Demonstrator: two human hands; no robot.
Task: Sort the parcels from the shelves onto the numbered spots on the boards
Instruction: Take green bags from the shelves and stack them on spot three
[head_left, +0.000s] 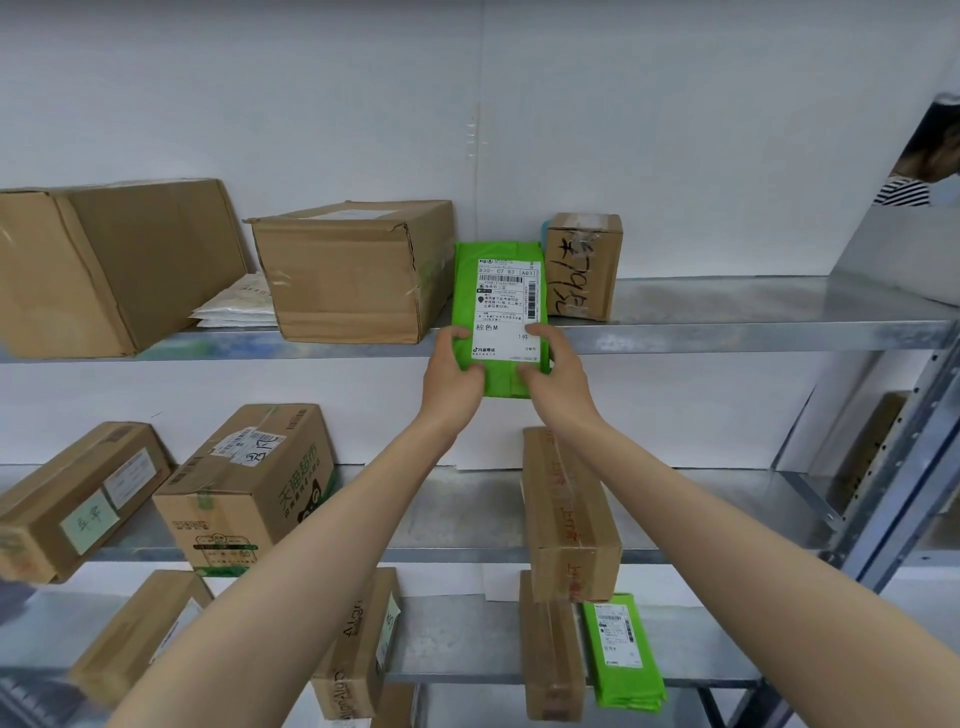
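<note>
A green plastic parcel (467, 291) with a white shipping label lies on the top metal shelf (727, 317), its near end sticking out past the shelf's front edge. My left hand (453, 371) grips its near left corner, thumb on the label. My right hand (553, 366) grips the near right corner the same way. The parcel sits between a medium cardboard box (353, 270) on its left and a small taped box (584, 265) with handwriting on its right. No numbered board is in view.
The top shelf also holds a large box (104, 265) and white mailers (239, 304). Several cardboard boxes (249, 483) stand on the middle shelf, with a long box (569, 514) under my right arm. On the bottom shelf lie another green parcel (623, 652) and more boxes. A person (924, 156) stands at far right.
</note>
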